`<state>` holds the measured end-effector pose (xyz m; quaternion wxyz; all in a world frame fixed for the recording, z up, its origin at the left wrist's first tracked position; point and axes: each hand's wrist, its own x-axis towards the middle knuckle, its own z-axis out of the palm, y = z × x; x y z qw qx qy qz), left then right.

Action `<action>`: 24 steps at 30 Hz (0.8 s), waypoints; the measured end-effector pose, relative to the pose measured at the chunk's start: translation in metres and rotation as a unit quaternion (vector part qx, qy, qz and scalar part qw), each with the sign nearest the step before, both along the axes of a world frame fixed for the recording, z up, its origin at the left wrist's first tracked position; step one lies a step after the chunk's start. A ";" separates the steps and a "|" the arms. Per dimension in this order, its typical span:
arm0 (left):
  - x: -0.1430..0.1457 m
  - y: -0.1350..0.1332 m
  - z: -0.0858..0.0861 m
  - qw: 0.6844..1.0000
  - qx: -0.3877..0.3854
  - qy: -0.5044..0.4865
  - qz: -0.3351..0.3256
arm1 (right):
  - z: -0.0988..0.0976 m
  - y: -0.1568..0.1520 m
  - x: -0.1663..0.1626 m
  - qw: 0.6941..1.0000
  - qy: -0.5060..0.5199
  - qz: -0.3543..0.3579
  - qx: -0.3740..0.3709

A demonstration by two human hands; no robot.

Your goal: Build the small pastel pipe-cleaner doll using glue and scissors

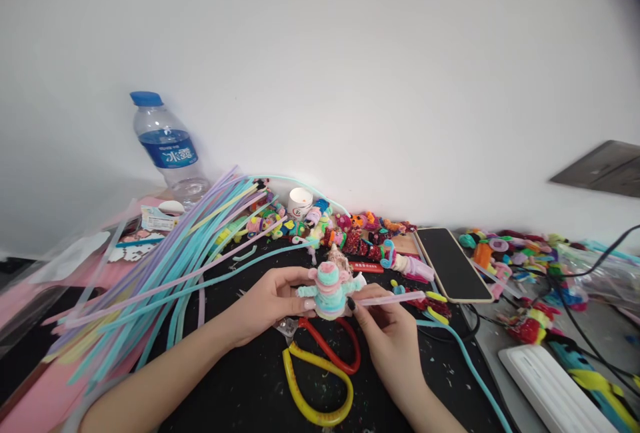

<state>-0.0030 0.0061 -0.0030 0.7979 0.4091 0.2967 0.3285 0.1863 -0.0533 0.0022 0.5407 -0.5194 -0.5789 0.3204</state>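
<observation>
My left hand (pixel 267 305) grips a small fuzzy figure (pixel 329 290) wound from pastel blue, pink and purple pipe cleaners, holding it from the left side just above the black table. My right hand (pixel 387 330) pinches a pink pipe cleaner (pixel 395 298) that runs right from the figure's side; its fingertips touch the figure's lower right. Under both hands lie scissors (pixel 320 366) with one red and one yellow loop handle.
A fan of long pastel pipe cleaners (pixel 165 273) spreads over the left. A water bottle (pixel 167 146) and a small white jar (pixel 299 202) stand by the wall. Finished colourful pieces (pixel 360 233) line the back. A phone (pixel 453 263), cables and a white power strip (pixel 550 386) lie right.
</observation>
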 end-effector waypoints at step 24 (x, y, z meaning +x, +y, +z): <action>-0.001 -0.001 -0.001 0.999 0.032 0.003 -0.014 | 0.000 0.000 -0.001 0.998 0.051 -0.001 -0.032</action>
